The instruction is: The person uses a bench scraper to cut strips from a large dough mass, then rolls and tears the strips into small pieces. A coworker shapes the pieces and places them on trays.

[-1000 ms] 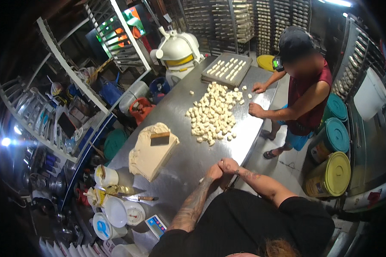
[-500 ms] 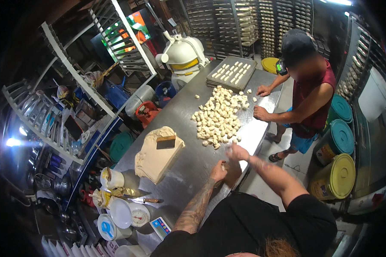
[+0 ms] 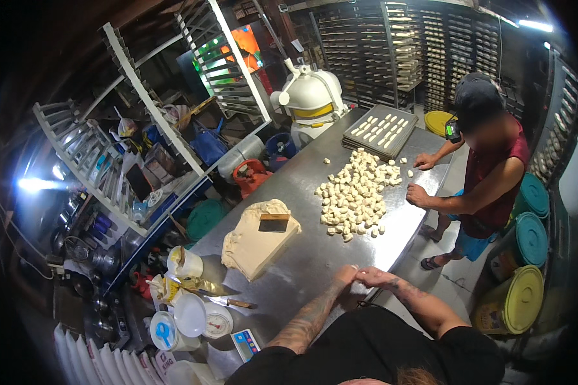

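Observation:
My left hand (image 3: 346, 274) and my right hand (image 3: 370, 276) meet over the near edge of the steel table (image 3: 302, 269). Both have their fingers curled in; whatever lies between them is too small or hidden to make out. Beyond them spreads a heap of small cut dough pieces (image 3: 350, 199). A thick slab of dough (image 3: 253, 247) rests to the left of the heap, with a dough scraper (image 3: 274, 223) lying on top.
Across the right edge stands a co-worker (image 3: 494, 167), hands on the table. Stacked trays (image 3: 395, 145) with dough sticks occupy the far end. A knife (image 3: 231, 301), a dial scale (image 3: 218, 321), a digital scale (image 3: 245, 345) and tubs crowd the near left. Lidded buckets (image 3: 526, 298) line the right.
My right hand has drawn back from near the dough heap to my left hand. The whole view has shifted, so the table appears further right and lower. The dough slab and scraper stay put.

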Available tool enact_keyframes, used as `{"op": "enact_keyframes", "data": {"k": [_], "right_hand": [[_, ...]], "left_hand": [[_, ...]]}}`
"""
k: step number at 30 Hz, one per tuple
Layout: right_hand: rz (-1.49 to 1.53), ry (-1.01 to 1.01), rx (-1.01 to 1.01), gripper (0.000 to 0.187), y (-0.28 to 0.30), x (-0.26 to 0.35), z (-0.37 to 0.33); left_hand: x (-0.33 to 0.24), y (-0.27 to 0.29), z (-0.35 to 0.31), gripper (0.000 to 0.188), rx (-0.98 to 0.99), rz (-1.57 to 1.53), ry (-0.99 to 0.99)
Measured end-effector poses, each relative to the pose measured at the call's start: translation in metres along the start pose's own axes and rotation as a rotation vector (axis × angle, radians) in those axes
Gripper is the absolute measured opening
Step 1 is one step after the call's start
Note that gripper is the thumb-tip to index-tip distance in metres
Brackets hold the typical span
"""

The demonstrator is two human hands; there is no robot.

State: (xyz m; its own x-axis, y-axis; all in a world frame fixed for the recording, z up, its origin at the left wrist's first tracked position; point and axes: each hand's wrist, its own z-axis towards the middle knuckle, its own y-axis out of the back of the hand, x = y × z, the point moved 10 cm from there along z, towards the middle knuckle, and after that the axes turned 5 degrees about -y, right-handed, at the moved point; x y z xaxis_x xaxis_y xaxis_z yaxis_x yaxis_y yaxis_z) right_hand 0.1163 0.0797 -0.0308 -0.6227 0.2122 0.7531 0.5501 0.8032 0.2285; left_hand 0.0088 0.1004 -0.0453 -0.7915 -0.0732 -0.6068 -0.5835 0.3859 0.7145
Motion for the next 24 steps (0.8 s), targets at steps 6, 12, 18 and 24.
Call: {"op": "enact_keyframes", "data": {"k": [6,12,18,24], "right_hand": [[-0.687,0.589,-1.210,0.028,0.142,0.109,-0.067],[-0.544,0.267,-0.400,0.056,0.066,0.046,0.008],[-0.310,0.153,-0.486,0.067,0.043,0.027,0.005],[-0.323,0.145,-0.346,0.056,0.023,0.033,-0.001]], "left_hand": [[0.027,0.016,0.012,0.045,-0.086,-0.116,0.164],[-0.007,0.026,-0.020,0.049,-0.256,-0.213,-0.037],[-0.016,0.004,-0.018,0.041,-0.053,-0.306,-0.033],[0.001,-0.008,-0.002,0.037,-0.011,0.164,-0.030]]}}
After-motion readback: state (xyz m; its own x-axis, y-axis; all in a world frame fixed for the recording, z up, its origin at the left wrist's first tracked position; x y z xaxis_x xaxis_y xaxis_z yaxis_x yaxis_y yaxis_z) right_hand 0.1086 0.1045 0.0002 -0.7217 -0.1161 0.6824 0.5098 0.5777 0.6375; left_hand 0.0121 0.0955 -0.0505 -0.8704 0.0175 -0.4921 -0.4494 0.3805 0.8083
